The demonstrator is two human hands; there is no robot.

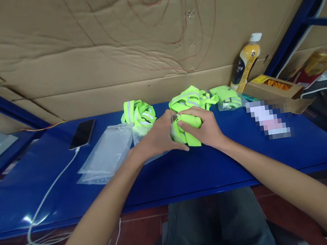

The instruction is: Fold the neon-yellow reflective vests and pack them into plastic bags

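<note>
Both my hands grip one folded neon-green reflective strap bundle (186,132) over the blue table (165,179). My left hand (160,138) is closed on its left side, thumb underneath. My right hand (205,126) wraps its right side, fingers pressed on top. Behind it lies a loose pile of the same green straps (189,98). Another coiled strap bundle (138,113) sits to the left, and one more in a clear bag (227,97) to the right.
A stack of clear plastic bags (107,154) lies left of my hands. A black phone (82,134) with a white cable (51,191) lies further left. At the right stand a yellow drink bottle (246,64) and an open cardboard box (274,88). Cardboard (110,45) lines the back.
</note>
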